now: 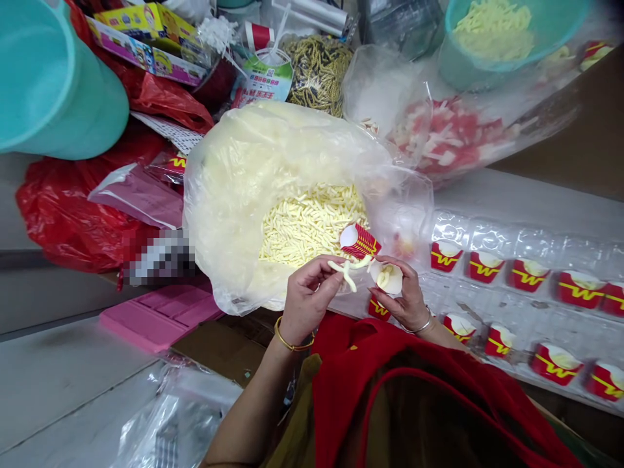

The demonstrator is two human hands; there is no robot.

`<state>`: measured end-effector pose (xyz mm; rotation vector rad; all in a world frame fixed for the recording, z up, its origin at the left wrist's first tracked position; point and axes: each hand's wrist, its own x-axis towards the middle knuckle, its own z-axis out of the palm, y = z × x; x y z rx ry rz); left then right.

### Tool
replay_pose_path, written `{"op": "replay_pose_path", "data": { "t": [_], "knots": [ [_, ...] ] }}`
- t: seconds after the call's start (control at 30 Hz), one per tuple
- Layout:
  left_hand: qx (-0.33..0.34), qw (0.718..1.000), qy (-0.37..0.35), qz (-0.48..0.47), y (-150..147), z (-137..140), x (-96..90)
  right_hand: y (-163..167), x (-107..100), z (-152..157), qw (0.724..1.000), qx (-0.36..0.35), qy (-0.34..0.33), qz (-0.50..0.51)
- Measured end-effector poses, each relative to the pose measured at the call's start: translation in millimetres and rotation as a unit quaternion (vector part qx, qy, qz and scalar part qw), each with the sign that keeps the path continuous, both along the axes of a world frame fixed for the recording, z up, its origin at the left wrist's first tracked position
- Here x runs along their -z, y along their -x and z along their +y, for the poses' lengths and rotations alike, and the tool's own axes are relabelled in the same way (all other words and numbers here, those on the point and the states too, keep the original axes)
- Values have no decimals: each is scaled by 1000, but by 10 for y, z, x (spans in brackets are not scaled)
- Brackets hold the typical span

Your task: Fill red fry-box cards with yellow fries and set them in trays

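Pinched in my left hand [314, 289] are a few pale yellow toy-like fries [350, 268], their ends sticking out toward the right. My right hand [409, 302] is wrapped round a small fry carton [390, 277], its white mouth facing up with some yellow pieces inside. The fries and the carton's rim are close together. Just beyond my hands, a stack of red and yellow empty cartons [359, 240] lies at the edge of a big clear bag [224, 175]. Loose yellow fries [307, 221] fill the bag's opening.
Clear plastic trays [492, 231] with red cartons [529, 274] run along the right. Turquoise buckets stand at left [92, 97] and back right [497, 65]. A bag of red and white pieces [448, 136], red plastic bags [73, 208] and a pink plastic piece [156, 315] lie around.
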<state>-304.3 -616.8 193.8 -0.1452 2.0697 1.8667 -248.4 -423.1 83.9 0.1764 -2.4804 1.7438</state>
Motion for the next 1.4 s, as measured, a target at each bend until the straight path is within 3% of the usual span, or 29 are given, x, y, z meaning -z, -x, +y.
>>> {"op": "replay_pose_path", "data": {
  "t": [0.17, 0.3, 0.43, 0.6, 0.7, 0.77, 0.83, 0.9, 0.93, 1.0, 1.1, 1.17, 1.27, 1.4],
  "knots": [
    [79, 996, 1, -35, -5, 53, 21, 26, -11, -7, 996, -39, -77, 8],
    [141, 981, 130, 23, -17, 154, 199, 38, -11, -49, 992, -29, -120, 17],
    [162, 935, 294, 119, -37, 263, 377, 47, 5, -82, 987, -39, -153, 20],
    [217, 865, 416, 179, -77, 450, 476, 50, 84, -93, 985, -39, -168, 6],
    [249, 854, 429, 157, -98, 517, 508, 43, 147, -96, 984, -54, -169, 9],
    [281, 874, 368, 145, -73, 485, 541, 43, 191, -98, 984, -61, -166, 9],
    [253, 911, 297, 134, 19, 374, 608, 58, 233, -98, 985, -49, -163, 9],
    [155, 932, 310, 107, 194, 206, 729, 88, 269, -96, 986, -25, -164, 6],
    [101, 925, 355, 85, 308, 117, 812, 107, 283, -93, 986, -14, -168, 3],
    [32, 882, 469, 30, 557, -32, 1014, 143, 301, -91, 985, -3, -174, -3],
    [16, 831, 555, -27, 859, -117, 1329, 174, 314, -98, 985, -3, -174, -7],
    [21, 830, 556, -35, 944, -105, 1483, 176, 325, -103, 985, -7, -173, -9],
    [-10, 872, 489, -27, 902, -119, 1581, 170, 354, -101, 985, -13, -172, -18],
    [-114, 956, 270, -14, 731, -291, 1525, 204, 387, -110, 986, -18, -167, -19]
  ]
}}
